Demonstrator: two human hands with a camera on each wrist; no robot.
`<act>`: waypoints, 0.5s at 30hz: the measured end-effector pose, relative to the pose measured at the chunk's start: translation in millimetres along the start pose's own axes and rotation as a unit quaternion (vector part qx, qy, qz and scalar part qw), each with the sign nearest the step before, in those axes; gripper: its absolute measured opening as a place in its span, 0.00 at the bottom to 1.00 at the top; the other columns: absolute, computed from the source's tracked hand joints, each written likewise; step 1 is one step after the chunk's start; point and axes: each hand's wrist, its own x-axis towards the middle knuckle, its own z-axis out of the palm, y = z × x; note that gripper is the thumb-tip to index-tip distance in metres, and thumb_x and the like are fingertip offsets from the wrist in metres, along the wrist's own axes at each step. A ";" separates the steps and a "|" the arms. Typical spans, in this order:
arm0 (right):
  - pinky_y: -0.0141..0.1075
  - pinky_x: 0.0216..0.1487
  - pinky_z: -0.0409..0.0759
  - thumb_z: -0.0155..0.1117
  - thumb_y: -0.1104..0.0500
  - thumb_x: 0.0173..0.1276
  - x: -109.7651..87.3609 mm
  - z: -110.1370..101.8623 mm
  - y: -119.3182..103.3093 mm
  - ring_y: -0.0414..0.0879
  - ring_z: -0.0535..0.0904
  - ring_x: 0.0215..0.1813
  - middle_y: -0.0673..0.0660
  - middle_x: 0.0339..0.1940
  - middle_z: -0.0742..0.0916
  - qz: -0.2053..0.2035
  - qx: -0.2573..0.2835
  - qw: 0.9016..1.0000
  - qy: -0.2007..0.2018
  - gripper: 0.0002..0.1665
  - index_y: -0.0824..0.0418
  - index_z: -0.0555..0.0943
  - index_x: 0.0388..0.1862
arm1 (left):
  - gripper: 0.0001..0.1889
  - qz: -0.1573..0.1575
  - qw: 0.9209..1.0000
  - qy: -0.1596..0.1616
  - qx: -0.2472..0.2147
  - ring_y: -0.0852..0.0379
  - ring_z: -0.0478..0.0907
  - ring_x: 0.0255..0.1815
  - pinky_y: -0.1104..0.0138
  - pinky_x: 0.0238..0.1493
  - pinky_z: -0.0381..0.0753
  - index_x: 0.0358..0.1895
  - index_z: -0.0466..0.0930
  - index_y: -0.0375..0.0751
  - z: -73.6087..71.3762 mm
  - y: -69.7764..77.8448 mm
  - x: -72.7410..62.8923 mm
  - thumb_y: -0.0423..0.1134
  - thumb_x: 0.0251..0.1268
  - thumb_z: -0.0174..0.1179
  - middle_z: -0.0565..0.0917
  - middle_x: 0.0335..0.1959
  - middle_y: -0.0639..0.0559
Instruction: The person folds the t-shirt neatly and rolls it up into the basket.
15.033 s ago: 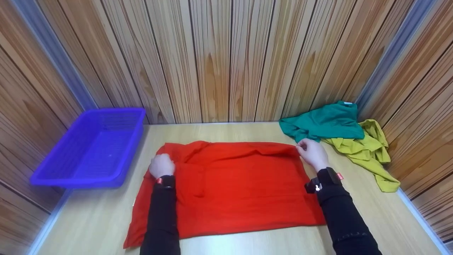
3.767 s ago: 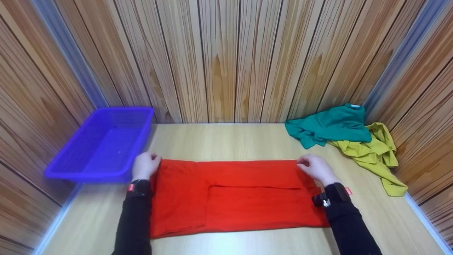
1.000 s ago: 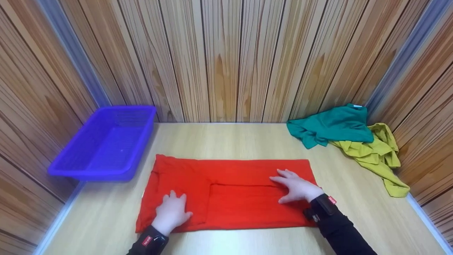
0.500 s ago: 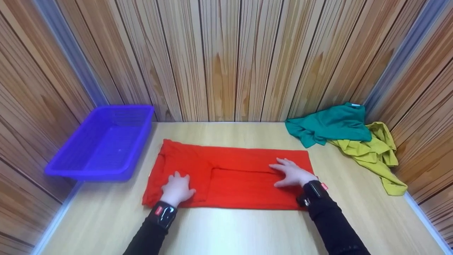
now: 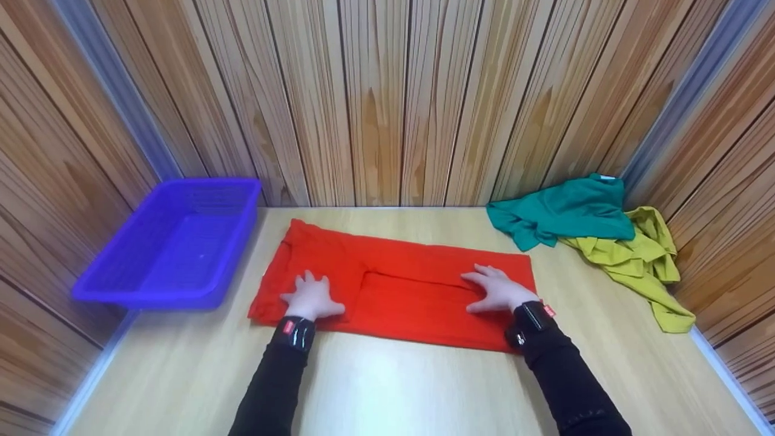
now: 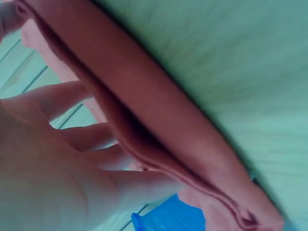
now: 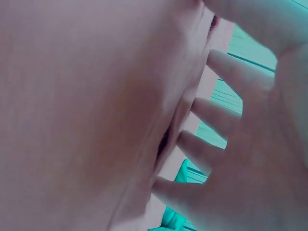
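Observation:
A folded red garment (image 5: 418,309) lies as a long strip on the table, its left end farther from me than its right. A flap is folded over at its left part, and a long fold edge runs rightward from there. My left hand (image 5: 312,298) rests on the left part with fingers spread. On the right part lies my right hand (image 5: 497,290), its fingers also spread. Up close in the left wrist view, the left hand (image 6: 62,159) touches the cloth's layers with its fingertips. The right hand (image 7: 250,130) does likewise in the right wrist view.
A purple plastic basket (image 5: 209,297) stands at the left. Crumpled green cloth (image 5: 569,209) lies at the back right, partly over yellow-green cloth (image 5: 642,254). Wood-panelled walls (image 5: 387,103) enclose the back and sides of the pale table (image 5: 387,387).
Since 15 seconds ago the red garment has been folded narrower. In the last second both hands have slid it away from me, its left end farther. The pinching fingers have spread flat.

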 end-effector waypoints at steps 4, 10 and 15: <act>0.67 0.63 0.65 0.78 0.50 0.53 -8.1 0.1 -1.8 0.68 0.53 0.75 0.66 0.76 0.62 0.004 -0.015 1.000 0.006 0.48 0.54 0.70 0.73 | 0.47 0.002 1.000 -0.014 -0.003 0.26 0.48 0.73 0.21 0.55 0.51 0.74 0.63 0.37 -5.8 1.7 11.4 0.50 0.48 0.69 0.53 0.74 0.26; 0.64 0.59 0.71 0.78 0.49 0.53 -19.8 3.5 -4.0 0.67 0.56 0.72 0.66 0.75 0.64 0.002 -0.036 0.999 0.011 0.46 0.53 0.71 0.72 | 0.49 -0.007 1.000 -0.020 -0.001 0.26 0.46 0.74 0.23 0.59 0.48 0.75 0.61 0.37 -9.2 7.3 21.4 0.48 0.46 0.70 0.51 0.75 0.26; 0.64 0.59 0.71 0.77 0.48 0.54 -26.4 4.9 -2.0 0.68 0.57 0.72 0.66 0.74 0.65 -0.003 -0.046 0.999 0.015 0.46 0.53 0.71 0.72 | 0.48 -0.024 1.000 -0.015 0.004 0.27 0.44 0.75 0.24 0.60 0.48 0.76 0.58 0.36 -4.6 19.2 19.0 0.47 0.50 0.69 0.51 0.76 0.28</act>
